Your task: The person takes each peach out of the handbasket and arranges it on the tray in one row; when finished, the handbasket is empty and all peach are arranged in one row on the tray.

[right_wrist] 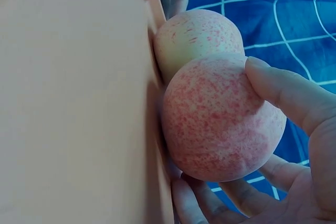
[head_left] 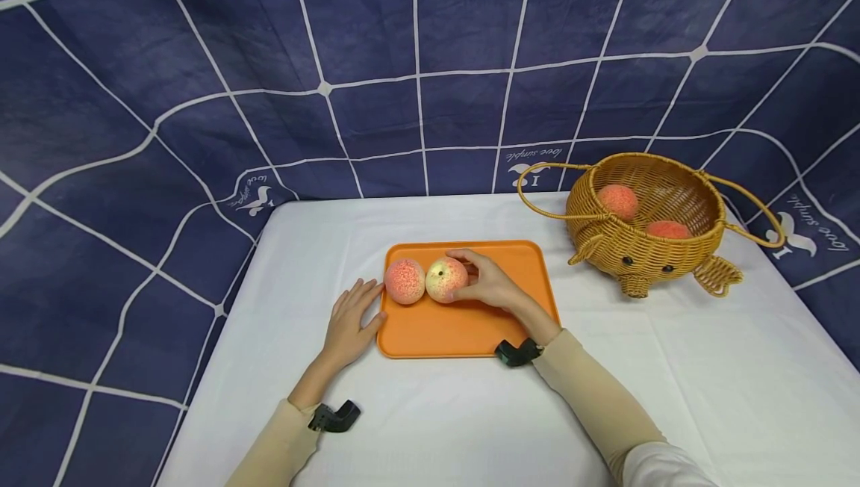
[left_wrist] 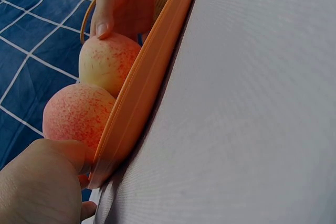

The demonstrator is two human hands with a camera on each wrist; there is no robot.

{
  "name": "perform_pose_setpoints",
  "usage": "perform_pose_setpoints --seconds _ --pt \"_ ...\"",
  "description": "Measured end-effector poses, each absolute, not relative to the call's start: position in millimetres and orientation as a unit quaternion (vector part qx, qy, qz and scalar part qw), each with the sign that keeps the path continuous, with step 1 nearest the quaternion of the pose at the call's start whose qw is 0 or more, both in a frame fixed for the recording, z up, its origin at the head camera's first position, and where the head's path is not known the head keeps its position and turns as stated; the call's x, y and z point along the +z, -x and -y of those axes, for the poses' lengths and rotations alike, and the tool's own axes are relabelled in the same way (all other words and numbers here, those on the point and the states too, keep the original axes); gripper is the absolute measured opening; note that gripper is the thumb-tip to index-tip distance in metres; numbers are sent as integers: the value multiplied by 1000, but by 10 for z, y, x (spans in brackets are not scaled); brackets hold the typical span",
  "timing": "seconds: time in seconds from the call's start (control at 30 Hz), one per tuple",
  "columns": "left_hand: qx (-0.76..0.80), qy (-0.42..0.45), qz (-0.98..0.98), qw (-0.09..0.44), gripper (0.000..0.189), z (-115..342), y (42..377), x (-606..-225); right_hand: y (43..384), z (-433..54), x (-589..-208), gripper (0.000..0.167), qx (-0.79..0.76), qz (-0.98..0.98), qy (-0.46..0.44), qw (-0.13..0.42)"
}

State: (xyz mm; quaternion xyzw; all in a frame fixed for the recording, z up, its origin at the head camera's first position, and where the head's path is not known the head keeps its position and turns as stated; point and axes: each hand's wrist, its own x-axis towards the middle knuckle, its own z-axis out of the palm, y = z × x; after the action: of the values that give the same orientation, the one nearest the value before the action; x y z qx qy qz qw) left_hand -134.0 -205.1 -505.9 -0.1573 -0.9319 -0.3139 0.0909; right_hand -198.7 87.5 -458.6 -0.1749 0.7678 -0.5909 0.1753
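Note:
Two peaches sit side by side at the upper left of an orange tray (head_left: pixel 457 334). My right hand (head_left: pixel 493 283) grips the pale-sided right peach (head_left: pixel 445 280), thumb on the near side and fingers curled round the far side. In the right wrist view that peach (right_wrist: pixel 220 121) overlaps the other one. The redder left peach (head_left: pixel 404 281) is by the tray's left edge. My left hand (head_left: pixel 351 323) lies at that edge with fingers extended, fingertips close to the left peach. In the left wrist view its thumb is right at the tray rim.
A wicker basket (head_left: pixel 605 248) shaped like an animal, with looped handles, stands at the back right. Inside it lie two peaches, one (head_left: pixel 618 202) at the left and one (head_left: pixel 668 230) nearer the front. A white cloth (head_left: pixel 437 420) covers the table; blue checked fabric (head_left: pixel 463 113) hangs behind.

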Motion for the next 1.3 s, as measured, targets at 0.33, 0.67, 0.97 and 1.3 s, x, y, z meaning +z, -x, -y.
perform_pose_setpoints --seconds 0.33,0.67,0.97,1.3 --pt "-316 160 930 98 53 2050 1348 -5078 1985 -875 -4601 81 -591 -765 183 179" --pt "-317 176 921 142 51 2042 1338 -5108 1985 -884 -4601 78 -591 -763 189 179" --pt "-313 155 933 86 54 2056 1351 -5079 2004 -881 -4632 76 -591 -768 178 171" --pt "-321 156 930 87 53 2049 1346 -5057 2019 -885 -4634 78 -594 -766 174 177"
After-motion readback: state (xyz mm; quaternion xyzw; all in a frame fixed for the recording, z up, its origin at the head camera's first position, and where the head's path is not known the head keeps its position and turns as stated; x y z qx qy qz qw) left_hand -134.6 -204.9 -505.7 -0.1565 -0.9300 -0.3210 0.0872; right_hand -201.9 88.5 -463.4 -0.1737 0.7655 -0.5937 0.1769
